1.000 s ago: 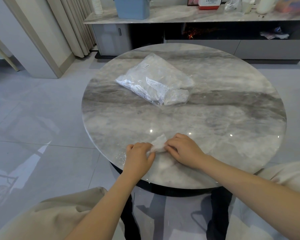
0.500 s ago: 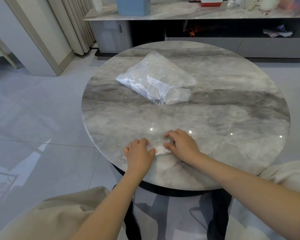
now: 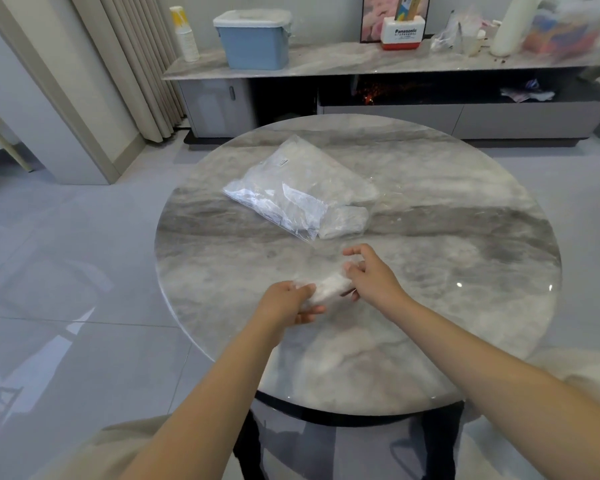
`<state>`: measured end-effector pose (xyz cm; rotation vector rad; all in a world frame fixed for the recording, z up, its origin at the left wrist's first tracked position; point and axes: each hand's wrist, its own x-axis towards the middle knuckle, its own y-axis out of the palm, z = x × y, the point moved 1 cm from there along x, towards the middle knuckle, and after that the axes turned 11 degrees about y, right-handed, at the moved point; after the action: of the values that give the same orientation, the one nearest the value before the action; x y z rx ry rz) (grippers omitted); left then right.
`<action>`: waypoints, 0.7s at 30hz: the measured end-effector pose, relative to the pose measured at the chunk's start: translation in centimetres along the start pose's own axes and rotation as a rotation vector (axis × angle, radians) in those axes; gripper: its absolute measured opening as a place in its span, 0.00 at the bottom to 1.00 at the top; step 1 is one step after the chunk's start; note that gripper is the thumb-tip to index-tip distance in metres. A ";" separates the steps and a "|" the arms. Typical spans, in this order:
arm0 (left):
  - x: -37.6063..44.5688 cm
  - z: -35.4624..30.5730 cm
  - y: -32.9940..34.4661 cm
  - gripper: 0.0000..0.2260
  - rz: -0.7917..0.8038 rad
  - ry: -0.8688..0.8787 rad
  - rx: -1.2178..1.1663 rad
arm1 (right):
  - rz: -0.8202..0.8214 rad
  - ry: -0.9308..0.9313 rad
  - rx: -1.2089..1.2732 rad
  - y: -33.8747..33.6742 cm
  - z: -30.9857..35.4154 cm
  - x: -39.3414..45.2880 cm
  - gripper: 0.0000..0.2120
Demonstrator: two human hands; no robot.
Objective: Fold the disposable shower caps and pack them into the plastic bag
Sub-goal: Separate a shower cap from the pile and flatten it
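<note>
Two hands, left hand (image 3: 288,303) and right hand (image 3: 371,275), gripping crinkly folded shower cap (image 3: 326,289), glossy round marble table (image 3: 465,271)

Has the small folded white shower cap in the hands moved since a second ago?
Yes. The folded white shower cap, held between left hand and right hand, is farther from the round marble table's near edge, closer to the clear plastic bag.

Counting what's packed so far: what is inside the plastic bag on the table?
The plastic bag holds crumpled whitish film, likely folded shower caps; their number can't be told. Another folded cap lies at its near end.
</note>
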<state>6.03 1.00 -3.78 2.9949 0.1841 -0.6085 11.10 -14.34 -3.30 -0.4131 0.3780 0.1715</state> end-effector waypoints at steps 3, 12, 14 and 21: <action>1.2 -1.3 1.1 0.05 -0.064 0.087 0.074 | -0.009 -0.050 0.074 -0.9 1.6 0.1 0.12; 5.4 -5.1 4.2 0.05 -0.108 0.214 0.170 | -0.218 -0.139 0.163 -1.9 2.2 3.4 0.12; 6.4 -5.2 4.7 0.07 -0.089 0.238 0.263 | -0.238 -0.118 0.124 -1.8 2.2 4.6 0.09; 9.8 -3.6 4.6 0.16 -0.342 0.765 1.038 | -0.335 0.104 0.214 -3.6 2.2 10.9 0.11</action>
<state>16.98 -2.20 -4.09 4.0621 0.5778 0.7439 22.63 -15.70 -4.39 -0.2687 0.4186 -0.2164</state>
